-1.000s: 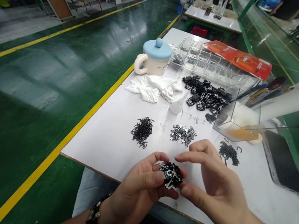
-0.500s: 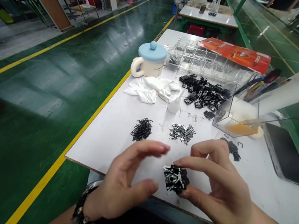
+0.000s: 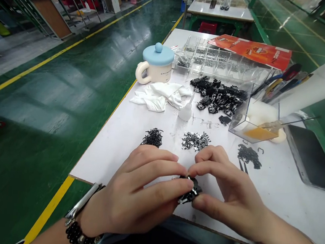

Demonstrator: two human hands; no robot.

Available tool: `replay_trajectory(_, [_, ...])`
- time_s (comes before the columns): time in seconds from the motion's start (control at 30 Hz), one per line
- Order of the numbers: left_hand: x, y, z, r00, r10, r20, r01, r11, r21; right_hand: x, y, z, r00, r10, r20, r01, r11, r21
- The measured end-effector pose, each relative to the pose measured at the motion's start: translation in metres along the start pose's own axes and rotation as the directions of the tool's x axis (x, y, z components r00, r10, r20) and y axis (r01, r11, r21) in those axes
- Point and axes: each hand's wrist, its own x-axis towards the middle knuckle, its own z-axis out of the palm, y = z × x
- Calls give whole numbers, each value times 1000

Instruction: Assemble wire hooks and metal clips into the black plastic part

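A small black part with silvery pieces (image 3: 190, 195) is held between both hands above the table's near edge. My right hand (image 3: 230, 193) pinches it from the right with thumb and fingertips. My left hand (image 3: 141, 193) reaches across from the left, closed, with fingertips pressed on its top; the left thumb is hidden. Beyond the hands lie a pile of thin black pieces (image 3: 153, 137) and a pile of small silvery pieces (image 3: 195, 141). Right of my right hand are small black hook-like pieces (image 3: 249, 156), with dark tweezer tips (image 3: 243, 166) below them.
Farther back are a heap of black parts (image 3: 219, 95), a white cloth (image 3: 161, 95), a small dropper bottle (image 3: 185, 111) and a lidded mug (image 3: 158, 66). A divided clear tray (image 3: 205, 63) stands behind. At right are a clear tool holder (image 3: 245, 126) and a phone (image 3: 317, 156).
My left hand, open and apart before, has moved right and closed onto the black part. My right hand keeps its pinch. The view has shifted slightly.
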Motion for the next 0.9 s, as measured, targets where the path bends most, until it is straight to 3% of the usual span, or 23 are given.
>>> replay_trajectory(0.3, [-3, 2, 1, 999, 23, -30, -20, 996, 86, 1, 0, 0, 999, 43, 17, -43, 998, 36])
replay_trajectory(0.53, [-5, 4, -3, 993, 94, 65, -102, 986, 129, 2, -2, 2, 988, 153, 20, -154, 976, 155])
replay_trajectory(0.9, [0, 6, 4, 998, 54, -36, -46, 978, 206, 2, 9, 10, 972, 236, 21, -230, 920, 318])
